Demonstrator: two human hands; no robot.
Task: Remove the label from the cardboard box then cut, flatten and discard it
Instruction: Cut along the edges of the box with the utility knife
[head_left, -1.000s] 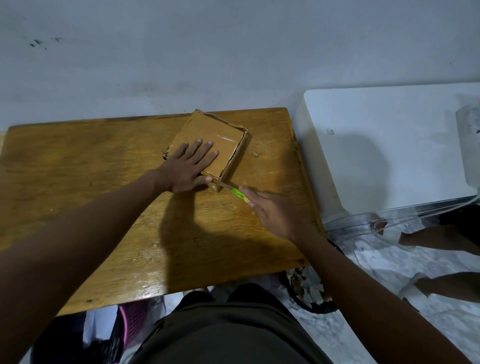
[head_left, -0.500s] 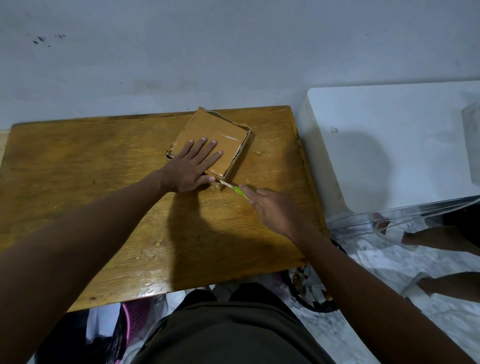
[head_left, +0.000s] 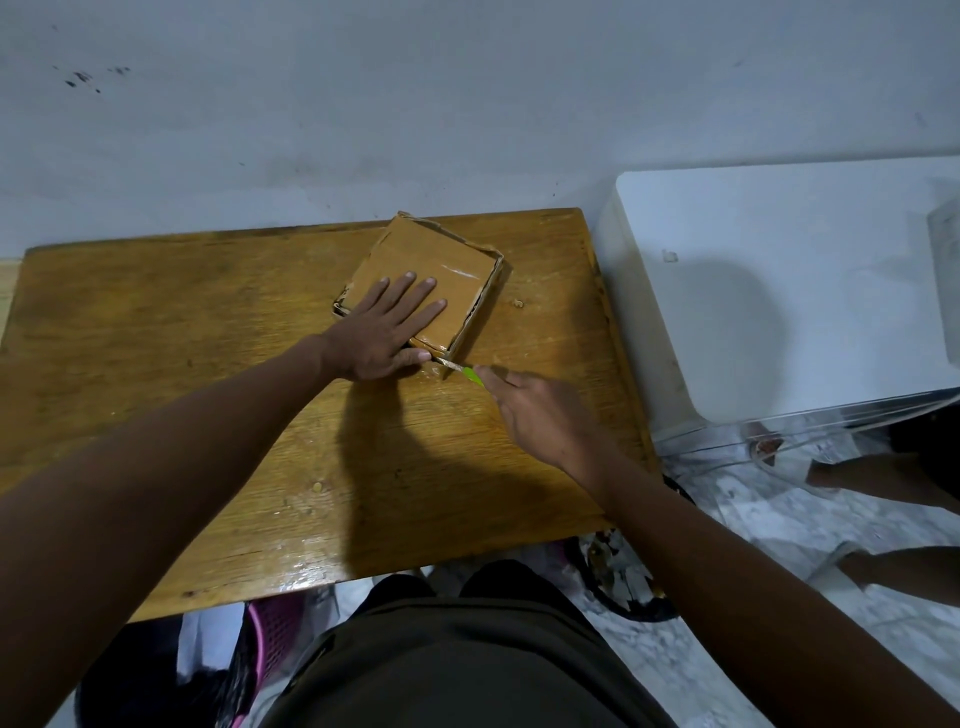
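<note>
The scene is being viewed from a single wide-angle head-worn camera, angled forward and steeply down. The brown rectangular wooden table (head_left: 208, 415) is being framed from its near edge toward the far grey wall (head_left: 415, 104), at arm's length. The white glossy appliance top (head_left: 779, 286) is being caught at right.

Cardboard box (head_left: 444, 270): I noted it was brown, shallow, lying flat and skewed under my left hand (head_left: 384, 332), edges ragged, glossy tape across its top, its near corner just beyond my right hand (head_left: 545, 415).
</note>
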